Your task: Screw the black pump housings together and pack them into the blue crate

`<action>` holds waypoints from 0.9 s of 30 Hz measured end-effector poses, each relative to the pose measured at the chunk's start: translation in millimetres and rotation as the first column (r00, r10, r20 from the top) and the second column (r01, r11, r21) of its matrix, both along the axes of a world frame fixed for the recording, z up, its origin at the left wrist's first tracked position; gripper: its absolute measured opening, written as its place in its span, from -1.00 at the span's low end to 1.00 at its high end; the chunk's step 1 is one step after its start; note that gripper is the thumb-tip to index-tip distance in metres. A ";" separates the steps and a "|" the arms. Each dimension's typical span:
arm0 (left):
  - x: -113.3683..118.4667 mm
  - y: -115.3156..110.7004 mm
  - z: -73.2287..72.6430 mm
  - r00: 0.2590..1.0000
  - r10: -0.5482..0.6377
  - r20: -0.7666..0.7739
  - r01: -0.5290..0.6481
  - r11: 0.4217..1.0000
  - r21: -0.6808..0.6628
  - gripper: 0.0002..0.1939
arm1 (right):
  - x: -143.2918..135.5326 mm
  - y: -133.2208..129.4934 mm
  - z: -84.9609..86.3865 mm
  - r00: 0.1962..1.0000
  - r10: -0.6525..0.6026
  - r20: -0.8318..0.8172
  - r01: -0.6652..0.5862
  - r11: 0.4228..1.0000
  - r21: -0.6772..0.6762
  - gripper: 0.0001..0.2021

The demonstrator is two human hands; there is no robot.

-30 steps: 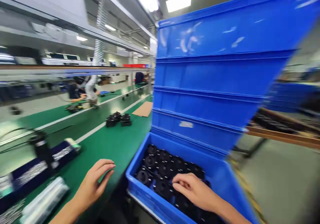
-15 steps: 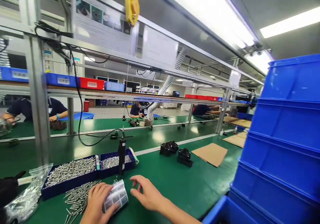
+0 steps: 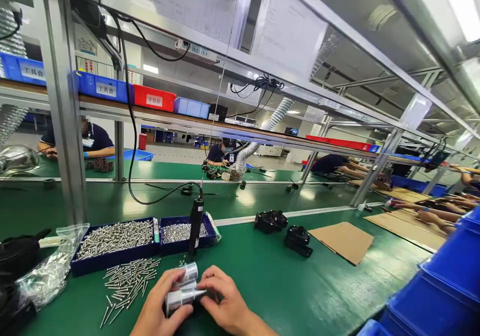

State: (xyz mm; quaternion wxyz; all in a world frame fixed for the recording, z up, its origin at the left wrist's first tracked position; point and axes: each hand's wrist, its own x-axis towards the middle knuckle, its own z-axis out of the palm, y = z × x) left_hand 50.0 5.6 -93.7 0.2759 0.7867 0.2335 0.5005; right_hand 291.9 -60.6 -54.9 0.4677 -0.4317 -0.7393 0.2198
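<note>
A curled silvery sheet with a grid of label-like patches [image 3: 182, 296] is in my left hand [image 3: 161, 303], whose fingers wrap round its left side. My right hand [image 3: 225, 298] pinches at the sheet's right edge, where a pointed end sticks out; its fingertips are partly hidden. Just left of my left hand, long screws [image 3: 131, 281] lie loose on the green bench. Beyond them stand a blue bin of screws [image 3: 116, 238] and a smaller blue bin of small shiny metal parts [image 3: 180, 231]. A black electric screwdriver [image 3: 195, 226] hangs upright before the smaller bin.
Black round housings [image 3: 298, 236] and a cardboard sheet [image 3: 343, 241] lie to the right. Stacked blue crates [image 3: 431, 296] stand at the lower right. A clear plastic bag [image 3: 52, 271] lies at the left. Co-workers [image 3: 97, 138] sit across the bench.
My right hand has come in to the sheet's right edge and closed there. The sheet has turned and now shows two curled folds. The view has swung right.
</note>
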 end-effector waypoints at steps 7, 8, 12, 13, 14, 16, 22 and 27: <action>-0.9 -3.9 12.5 0.999 0.030 0.041 -0.033 0.995 0.093 -0.68 | -9.1 -3.8 12.9 0.995 -0.035 -0.097 0.028 0.997 -0.079 -0.67; -0.3 -5.0 14.9 0.998 0.026 0.049 -0.031 0.995 0.097 -0.69 | -9.5 -3.5 14.0 0.994 -0.055 -0.093 0.046 0.995 -0.092 -0.78; 0.9 -7.6 24.2 0.996 0.056 0.063 -0.059 0.997 0.041 -0.75 | -11.8 -2.2 14.5 0.991 -0.096 -0.096 0.086 0.991 -0.101 -0.83; 1.2 -7.9 25.6 0.995 0.062 0.075 -0.064 0.997 0.030 -0.81 | -12.7 -2.1 13.9 0.990 -0.093 -0.104 0.082 0.991 -0.106 -0.80; 1.6 -8.2 26.3 0.994 0.063 0.089 -0.065 0.998 0.024 -0.86 | -13.7 -2.2 13.1 0.990 -0.092 -0.109 0.079 0.991 -0.112 -0.76; 2.8 -8.6 26.2 0.993 0.053 0.108 -0.056 0.998 0.017 -0.90 | -15.5 -2.3 11.0 0.990 -0.106 -0.097 0.095 0.989 -0.117 -0.70; 3.8 -9.3 21.0 0.996 0.064 0.060 -0.061 0.997 -0.045 -0.84 | -16.5 -0.4 5.7 0.981 -0.181 0.070 0.183 0.983 -0.025 -0.51; 4.3 -7.5 23.7 0.992 0.076 0.105 -0.071 0.996 -0.045 -0.81 | -15.4 -1.6 13.0 0.981 -0.191 0.033 0.192 0.981 -0.035 -0.64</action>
